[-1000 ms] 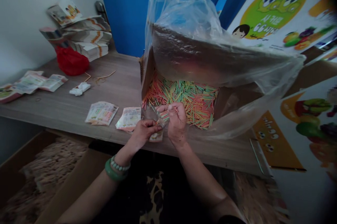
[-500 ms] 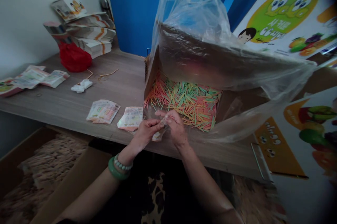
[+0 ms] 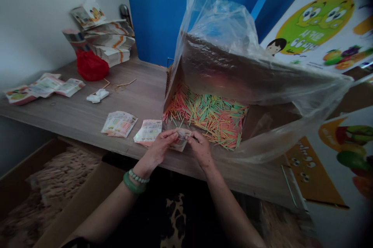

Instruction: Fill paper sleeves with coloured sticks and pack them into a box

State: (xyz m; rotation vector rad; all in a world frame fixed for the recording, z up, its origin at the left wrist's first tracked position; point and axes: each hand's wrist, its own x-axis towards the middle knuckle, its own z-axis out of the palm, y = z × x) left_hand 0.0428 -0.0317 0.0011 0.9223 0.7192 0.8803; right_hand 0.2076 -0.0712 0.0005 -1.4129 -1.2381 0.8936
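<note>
Between my hands, near the table's front edge, is a small printed plastic pouch. My left hand pinches its left upper side, and my right hand pinches the right upper side. Just left of my left hand lies a stack of similar pouches, with a second stack farther left. Beyond my right hand, many thin pink, green, yellow and orange sticks lie in an open cardboard box lined with clear plastic. What the pouch holds, if anything, I cannot make out.
A red bag, stacked printed cartons, more pouches and a crumpled white wrapper are at the left. The clear plastic liner spreads over the table's right side. A box of wrapped pieces stands below left.
The pouch was bunched between my fingers and now is spread flatter between both hands. My right fingers have moved slightly right and down. The whole view has shifted a little.
</note>
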